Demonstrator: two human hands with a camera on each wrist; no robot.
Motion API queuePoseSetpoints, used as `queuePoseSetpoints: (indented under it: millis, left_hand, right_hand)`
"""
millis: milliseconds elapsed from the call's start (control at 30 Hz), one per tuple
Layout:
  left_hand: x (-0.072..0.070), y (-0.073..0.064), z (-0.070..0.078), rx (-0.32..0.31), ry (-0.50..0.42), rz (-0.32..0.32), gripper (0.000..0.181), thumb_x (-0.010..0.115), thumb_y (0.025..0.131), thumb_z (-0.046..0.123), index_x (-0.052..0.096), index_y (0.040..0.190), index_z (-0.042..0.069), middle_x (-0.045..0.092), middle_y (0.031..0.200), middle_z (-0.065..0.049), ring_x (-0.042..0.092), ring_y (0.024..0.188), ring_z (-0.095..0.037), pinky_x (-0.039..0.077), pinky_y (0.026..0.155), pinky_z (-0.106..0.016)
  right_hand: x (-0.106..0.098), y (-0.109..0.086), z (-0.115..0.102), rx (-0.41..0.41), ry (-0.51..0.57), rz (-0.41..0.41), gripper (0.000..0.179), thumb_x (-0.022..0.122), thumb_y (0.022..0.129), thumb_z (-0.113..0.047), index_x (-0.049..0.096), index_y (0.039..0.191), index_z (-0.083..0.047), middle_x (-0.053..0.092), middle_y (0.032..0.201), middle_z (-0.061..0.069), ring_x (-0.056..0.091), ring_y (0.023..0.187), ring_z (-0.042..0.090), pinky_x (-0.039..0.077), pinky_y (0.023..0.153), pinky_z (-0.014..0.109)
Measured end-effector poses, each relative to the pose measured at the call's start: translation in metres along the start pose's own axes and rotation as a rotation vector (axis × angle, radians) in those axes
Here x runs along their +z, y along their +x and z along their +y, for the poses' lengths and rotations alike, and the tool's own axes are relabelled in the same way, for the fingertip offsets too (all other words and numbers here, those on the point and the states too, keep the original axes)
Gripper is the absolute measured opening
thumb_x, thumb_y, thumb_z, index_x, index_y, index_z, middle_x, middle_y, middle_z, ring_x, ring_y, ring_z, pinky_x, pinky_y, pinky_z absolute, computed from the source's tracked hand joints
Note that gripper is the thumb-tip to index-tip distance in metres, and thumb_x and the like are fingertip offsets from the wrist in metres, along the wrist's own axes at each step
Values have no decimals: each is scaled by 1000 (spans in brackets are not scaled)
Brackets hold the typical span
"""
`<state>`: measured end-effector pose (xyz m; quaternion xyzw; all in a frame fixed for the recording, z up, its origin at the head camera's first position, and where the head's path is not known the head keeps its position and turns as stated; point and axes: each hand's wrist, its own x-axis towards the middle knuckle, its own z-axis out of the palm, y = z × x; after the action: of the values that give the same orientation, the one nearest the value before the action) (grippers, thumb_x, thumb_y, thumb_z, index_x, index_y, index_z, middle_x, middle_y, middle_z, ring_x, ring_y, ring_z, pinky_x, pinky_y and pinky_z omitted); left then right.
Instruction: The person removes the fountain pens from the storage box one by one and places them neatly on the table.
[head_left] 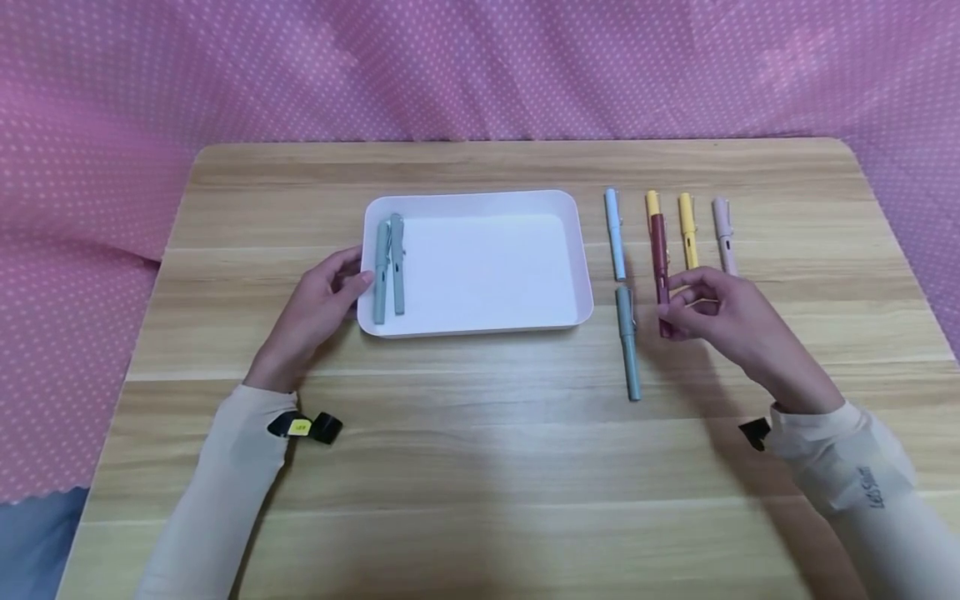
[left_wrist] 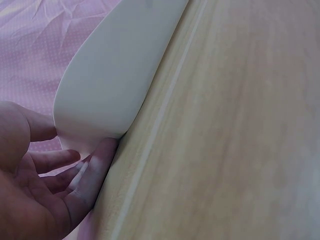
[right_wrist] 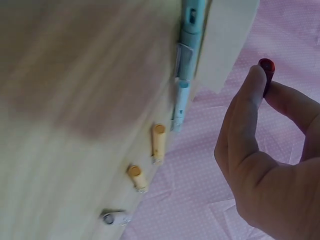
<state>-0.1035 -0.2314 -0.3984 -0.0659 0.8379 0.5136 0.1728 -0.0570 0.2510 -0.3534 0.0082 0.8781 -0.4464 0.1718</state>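
My left hand (head_left: 318, 296) holds the left end of a white tray (head_left: 487, 267), thumb at the rim and fingers against the outer wall. Two grey-green pens (head_left: 397, 267) lie side by side at the tray's left end. Right of the tray, my right hand (head_left: 720, 321) pinches a dark red pen (head_left: 658, 250) near its lower end. The right wrist view shows this dark red pen (right_wrist: 268, 72) between thumb and fingertips, raised off the table. Close by on the table lie a grey-green pen (head_left: 628, 350) and a light blue pen (head_left: 614, 233).
Behind the dark red pen lies a yellow pen (head_left: 652, 201), partly hidden. A second yellow pen (head_left: 687, 225) and a mauve pen (head_left: 723, 223) lie to its right, their lower ends covered by my right hand. A pink dotted cloth (head_left: 480, 67) hangs beyond the wooden table (head_left: 465, 467).
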Motion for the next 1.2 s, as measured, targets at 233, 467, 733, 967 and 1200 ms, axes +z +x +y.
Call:
queuePoseSetpoints:
  millis: [233,467,733,967,1200]
  left_hand:
    - [1,-1,1,2,1,2,61,52,109,43,35,163,21,50,144,-4,49,125,-22,53,98,-37]
    - [1,-1,2,-9,3,-1,62,52,108,44,34,164,22,50,144,-4,49,124,-22,52,98,-37]
    - [1,-1,3,-8,9,2,62,52,109,43,34,164,21,50,144,-4,49,124,-23,52,99,-38]
    - [1,-2,3,-5,15,0,62,51,109,44,32,164,23,49,146,-6,48,125,-23,52,97,-36]
    - [2,-1,3,-8,14,-1,62,52,109,43,32,164,22,49,146,-6,48,125,-24,51,99,-37]
  right_hand:
    - [0,-16,18,-14,5,-23,40,68,102,-10,53,134,9,73,106,17,70,85,6,61,74,28]
    - [3,-24,28,22,-79,-46,41,73,100,-20,57,129,4,74,102,11,71,86,10,58,74,25]
    - [8,-30,36,46,-150,-71,35,73,99,-19,60,123,4,72,97,7,69,86,12,56,71,25]
    - [10,-34,39,72,-163,-97,34,73,99,-19,61,121,4,72,94,5,69,85,15,56,69,26]
    - [13,-34,40,85,-132,-102,35,74,98,-15,59,122,6,72,93,6,70,84,16,60,68,28]
